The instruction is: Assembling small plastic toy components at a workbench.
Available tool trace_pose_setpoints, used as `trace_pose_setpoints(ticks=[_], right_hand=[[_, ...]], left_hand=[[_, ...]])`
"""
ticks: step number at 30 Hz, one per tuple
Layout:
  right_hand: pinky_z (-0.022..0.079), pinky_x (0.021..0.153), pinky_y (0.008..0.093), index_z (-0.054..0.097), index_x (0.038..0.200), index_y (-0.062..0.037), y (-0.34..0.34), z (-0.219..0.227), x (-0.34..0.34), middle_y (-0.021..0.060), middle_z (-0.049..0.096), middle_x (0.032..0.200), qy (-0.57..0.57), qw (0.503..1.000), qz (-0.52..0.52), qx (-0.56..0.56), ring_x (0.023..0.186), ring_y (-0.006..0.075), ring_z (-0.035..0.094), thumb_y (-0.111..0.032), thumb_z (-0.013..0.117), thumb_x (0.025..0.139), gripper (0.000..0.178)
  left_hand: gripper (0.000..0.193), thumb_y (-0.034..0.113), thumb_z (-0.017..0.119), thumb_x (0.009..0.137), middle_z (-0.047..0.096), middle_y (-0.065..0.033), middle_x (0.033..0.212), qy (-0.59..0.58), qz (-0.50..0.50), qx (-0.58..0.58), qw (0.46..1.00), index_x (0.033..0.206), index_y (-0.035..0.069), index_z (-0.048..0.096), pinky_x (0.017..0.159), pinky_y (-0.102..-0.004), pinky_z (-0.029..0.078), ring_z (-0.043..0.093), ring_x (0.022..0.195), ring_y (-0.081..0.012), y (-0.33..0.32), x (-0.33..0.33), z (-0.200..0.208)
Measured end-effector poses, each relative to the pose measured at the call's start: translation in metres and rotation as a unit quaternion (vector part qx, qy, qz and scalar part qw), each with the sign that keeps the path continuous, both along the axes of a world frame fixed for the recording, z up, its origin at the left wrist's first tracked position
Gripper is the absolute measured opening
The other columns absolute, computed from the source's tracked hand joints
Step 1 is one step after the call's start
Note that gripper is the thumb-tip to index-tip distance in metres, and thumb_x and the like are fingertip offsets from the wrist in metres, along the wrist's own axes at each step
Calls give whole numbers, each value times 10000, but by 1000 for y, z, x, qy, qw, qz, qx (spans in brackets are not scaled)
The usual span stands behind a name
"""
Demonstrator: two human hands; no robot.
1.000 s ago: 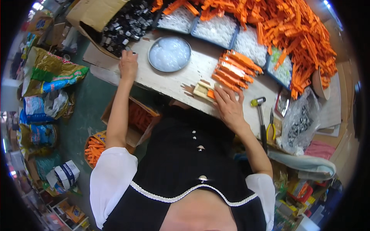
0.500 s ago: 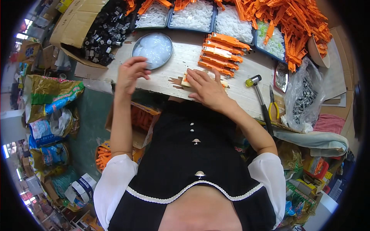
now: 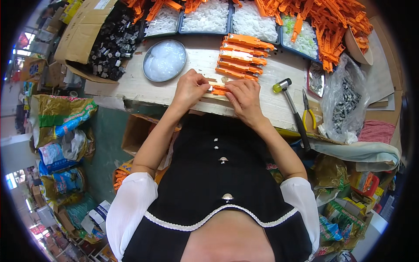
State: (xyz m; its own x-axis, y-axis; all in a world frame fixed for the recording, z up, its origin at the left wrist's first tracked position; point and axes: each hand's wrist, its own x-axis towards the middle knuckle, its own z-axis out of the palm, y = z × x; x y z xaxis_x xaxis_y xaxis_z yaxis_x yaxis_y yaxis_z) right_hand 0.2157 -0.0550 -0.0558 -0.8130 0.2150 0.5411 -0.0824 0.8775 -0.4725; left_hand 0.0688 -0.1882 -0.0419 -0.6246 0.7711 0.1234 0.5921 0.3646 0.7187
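Near the table's front edge lies an orange plastic part in a cream-coloured block. My left hand is closed in a pinch at the part's left end, where a small pale piece shows at the fingertips. Over the right end my right hand is closed, its fingers holding the orange part; they hide that end. Just beyond, several orange plastic holders lie side by side in a row. A round dish of clear, whitish jelly-like stuff stands beyond my left hand.
Trays of small white pieces line the back, with heaped orange parts at the right. A box of black and metal pieces stands left. A hammer, pliers and a bag of metal pieces lie right.
My left hand has come from beside the dish down to the orange part's left end. My right hand, earlier lying flat over the block, now has its fingers bent around the part.
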Motion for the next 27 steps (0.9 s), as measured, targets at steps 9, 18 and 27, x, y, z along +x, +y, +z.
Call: trace_pose_setpoints(ticks=[9,18,27], right_hand=[[322,836,385,596,926,-64,3,-12,-8,42,581,944,28,999,-8,-21,895,233,495,-130,610,772,168],[332,775,394,585,873,-46,-1,-14,-8,73,569,889,59,998,-32,-10,837,269,482,-95,614,739,145],[338,794,369,591,871,-65,-4,-8,-4,44,570,896,48,999,-16,-15,838,228,494,-115,604,769,114]], left_hand=[[63,40,658,772,538,0,640,-352,45,107,929,772,4,606,398,-171,326,432,459,-42,-5,-6,-12],[78,77,672,767,536,6,580,-376,48,106,919,757,53,599,380,-179,326,437,448,-40,-8,-6,-21],[65,31,673,761,493,9,751,-384,19,122,915,775,-15,629,407,-187,349,475,503,-39,-13,-1,-14]])
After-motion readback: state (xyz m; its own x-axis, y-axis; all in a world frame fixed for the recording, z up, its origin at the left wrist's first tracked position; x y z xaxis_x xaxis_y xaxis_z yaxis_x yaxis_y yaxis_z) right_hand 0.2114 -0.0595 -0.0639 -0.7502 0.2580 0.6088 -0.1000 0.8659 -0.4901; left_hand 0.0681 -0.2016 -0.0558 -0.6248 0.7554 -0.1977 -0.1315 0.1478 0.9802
